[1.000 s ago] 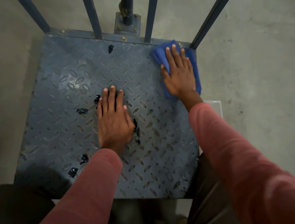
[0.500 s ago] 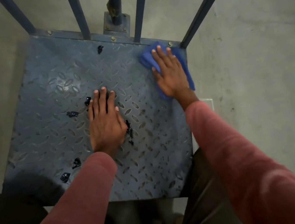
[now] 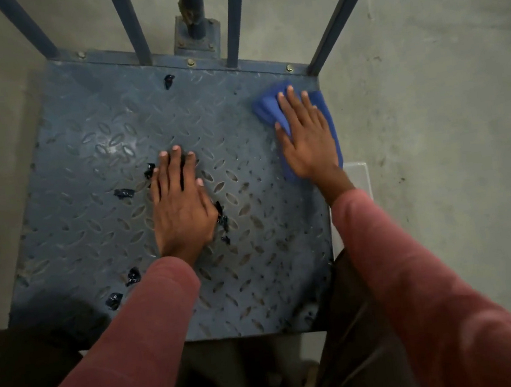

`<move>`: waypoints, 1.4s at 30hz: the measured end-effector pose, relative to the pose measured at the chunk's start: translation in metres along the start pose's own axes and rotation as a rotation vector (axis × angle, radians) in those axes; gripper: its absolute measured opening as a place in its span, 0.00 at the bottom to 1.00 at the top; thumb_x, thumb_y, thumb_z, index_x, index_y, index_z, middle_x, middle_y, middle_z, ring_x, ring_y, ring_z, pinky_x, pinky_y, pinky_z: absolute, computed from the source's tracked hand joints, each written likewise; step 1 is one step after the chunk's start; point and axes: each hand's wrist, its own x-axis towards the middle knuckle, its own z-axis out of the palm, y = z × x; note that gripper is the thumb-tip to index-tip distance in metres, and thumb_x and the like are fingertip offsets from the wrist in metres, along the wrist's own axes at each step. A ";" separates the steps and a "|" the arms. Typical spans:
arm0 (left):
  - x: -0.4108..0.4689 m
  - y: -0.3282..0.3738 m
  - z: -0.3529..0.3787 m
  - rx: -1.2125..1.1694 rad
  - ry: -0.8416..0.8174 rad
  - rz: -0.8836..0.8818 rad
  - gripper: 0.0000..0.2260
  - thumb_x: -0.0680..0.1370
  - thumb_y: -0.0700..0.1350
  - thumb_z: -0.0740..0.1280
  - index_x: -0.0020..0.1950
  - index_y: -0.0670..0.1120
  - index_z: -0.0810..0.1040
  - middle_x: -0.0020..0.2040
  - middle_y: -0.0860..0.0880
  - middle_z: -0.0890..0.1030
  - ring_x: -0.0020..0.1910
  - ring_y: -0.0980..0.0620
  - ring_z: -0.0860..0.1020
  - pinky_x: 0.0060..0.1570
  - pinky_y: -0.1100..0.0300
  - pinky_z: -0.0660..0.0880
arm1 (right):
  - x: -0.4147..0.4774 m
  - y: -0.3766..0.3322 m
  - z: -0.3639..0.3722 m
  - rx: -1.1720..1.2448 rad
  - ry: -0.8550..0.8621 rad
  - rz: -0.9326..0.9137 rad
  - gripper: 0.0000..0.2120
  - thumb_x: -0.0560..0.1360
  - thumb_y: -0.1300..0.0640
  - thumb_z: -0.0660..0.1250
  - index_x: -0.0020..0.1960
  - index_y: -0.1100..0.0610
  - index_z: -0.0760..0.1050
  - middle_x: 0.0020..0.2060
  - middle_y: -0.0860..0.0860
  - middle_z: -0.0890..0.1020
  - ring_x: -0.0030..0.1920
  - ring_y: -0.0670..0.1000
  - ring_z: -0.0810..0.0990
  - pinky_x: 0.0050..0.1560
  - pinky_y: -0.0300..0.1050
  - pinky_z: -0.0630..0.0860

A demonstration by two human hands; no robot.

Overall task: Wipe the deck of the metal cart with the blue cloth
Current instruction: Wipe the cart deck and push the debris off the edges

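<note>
The cart's deck [image 3: 87,180] is blue-grey diamond-tread metal and fills the middle of the head view. My right hand [image 3: 309,142] lies flat on the folded blue cloth [image 3: 265,108], pressing it onto the deck's far right corner, just short of the rear rail and along the right edge. The cloth shows around my fingers and on both sides of the palm. My left hand [image 3: 182,208] rests flat on the deck's centre, fingers together, holding nothing.
Several dark shiny scraps lie on the deck: one [image 3: 124,193] left of my left hand, one [image 3: 170,80] near the rear rail, one [image 3: 113,300] near the front left. Blue upright bars [image 3: 129,23] rise along the rear. Concrete floor surrounds the cart; a white object [image 3: 357,178] sits by the right edge.
My right hand and the cloth have slid a little back from the rear rail toward me along the right edge. My left hand has stayed put; the view has shifted slightly.
</note>
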 end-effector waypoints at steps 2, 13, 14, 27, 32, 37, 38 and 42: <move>0.000 0.000 0.001 0.009 0.000 0.003 0.23 0.86 0.45 0.53 0.82 0.44 0.61 0.84 0.43 0.58 0.84 0.43 0.53 0.82 0.44 0.53 | 0.024 -0.003 0.000 -0.025 -0.008 0.025 0.29 0.84 0.45 0.50 0.82 0.54 0.53 0.82 0.52 0.54 0.82 0.56 0.50 0.80 0.56 0.53; 0.001 0.000 0.002 0.009 0.021 0.005 0.23 0.85 0.44 0.54 0.81 0.43 0.63 0.84 0.42 0.59 0.84 0.42 0.55 0.81 0.43 0.55 | -0.083 -0.007 -0.006 0.012 -0.100 -0.288 0.27 0.86 0.47 0.54 0.82 0.53 0.53 0.82 0.49 0.53 0.82 0.51 0.47 0.81 0.52 0.48; 0.001 -0.001 0.002 0.014 0.017 0.003 0.23 0.85 0.45 0.54 0.81 0.43 0.62 0.84 0.43 0.59 0.84 0.42 0.54 0.82 0.43 0.54 | -0.073 0.001 -0.008 0.016 -0.088 -0.275 0.27 0.86 0.47 0.53 0.82 0.53 0.54 0.82 0.50 0.54 0.82 0.52 0.48 0.81 0.52 0.49; 0.000 -0.002 0.005 0.006 0.021 0.013 0.23 0.85 0.46 0.53 0.81 0.44 0.62 0.84 0.43 0.59 0.84 0.43 0.54 0.83 0.45 0.51 | -0.078 -0.037 0.009 0.001 -0.047 0.003 0.28 0.85 0.43 0.48 0.83 0.51 0.52 0.82 0.49 0.52 0.82 0.55 0.48 0.81 0.55 0.50; -0.001 -0.003 0.005 -0.012 0.032 0.041 0.23 0.85 0.45 0.53 0.80 0.42 0.65 0.83 0.41 0.61 0.83 0.41 0.56 0.81 0.44 0.54 | -0.168 -0.078 0.017 -0.002 -0.051 0.035 0.29 0.84 0.44 0.51 0.83 0.50 0.49 0.82 0.48 0.50 0.82 0.51 0.44 0.81 0.53 0.48; -0.002 -0.006 0.004 -0.024 -0.044 0.046 0.25 0.86 0.48 0.52 0.82 0.40 0.61 0.84 0.40 0.58 0.84 0.41 0.54 0.82 0.44 0.50 | -0.126 -0.069 0.013 -0.007 -0.059 0.047 0.29 0.83 0.43 0.48 0.82 0.50 0.55 0.82 0.49 0.55 0.82 0.55 0.52 0.79 0.56 0.55; -0.004 -0.006 0.001 -0.030 -0.102 0.061 0.26 0.87 0.49 0.53 0.83 0.39 0.58 0.84 0.40 0.56 0.84 0.41 0.52 0.83 0.45 0.48 | -0.117 -0.068 0.011 -0.006 -0.068 0.068 0.29 0.83 0.42 0.47 0.82 0.50 0.55 0.82 0.49 0.56 0.82 0.56 0.52 0.79 0.57 0.55; -0.023 -0.014 -0.007 -0.037 -0.206 0.148 0.30 0.86 0.49 0.57 0.84 0.38 0.53 0.85 0.39 0.51 0.84 0.40 0.49 0.82 0.46 0.44 | -0.087 -0.064 0.009 0.019 -0.139 0.112 0.33 0.81 0.39 0.43 0.82 0.51 0.53 0.82 0.50 0.54 0.82 0.57 0.50 0.80 0.58 0.51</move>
